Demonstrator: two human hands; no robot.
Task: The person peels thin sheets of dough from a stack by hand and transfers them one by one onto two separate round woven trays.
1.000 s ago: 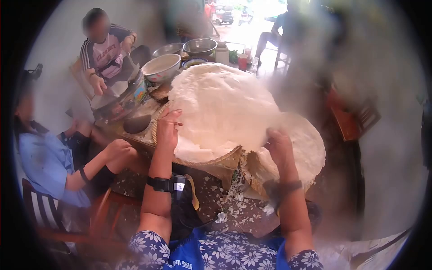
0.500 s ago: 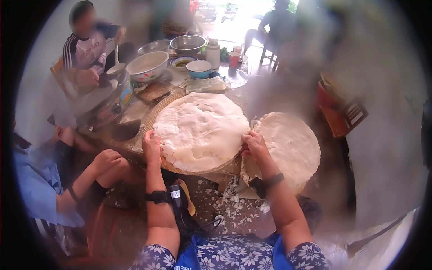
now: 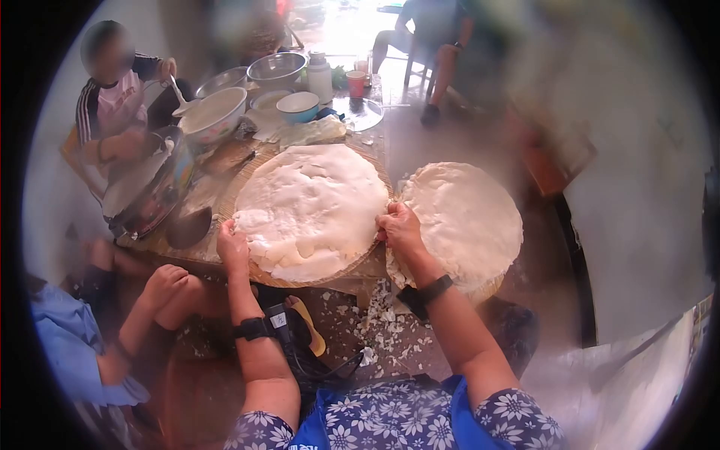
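Note:
A wide round stack of thin white sheets lies on a round woven tray at the table's front. My left hand is closed at the stack's left edge, fingers pinched on its rim. At the right edge my right hand is closed too, with thumb and fingers together on the rim. What exactly each fingertip grips is too small to tell apart from the sheet edge. A second round white stack sits just right of the first, partly behind my right forearm.
A person at the back left holds a ladle by an enamel basin and a round pan. Steel bowls, a blue bowl, a flask and a red cup stand behind. Another person's hand is at left.
The view has shifted, so the table appears further left. Both my hands remain at the stack's edges. The person at the back left has moved the ladle away from the pan to the basin.

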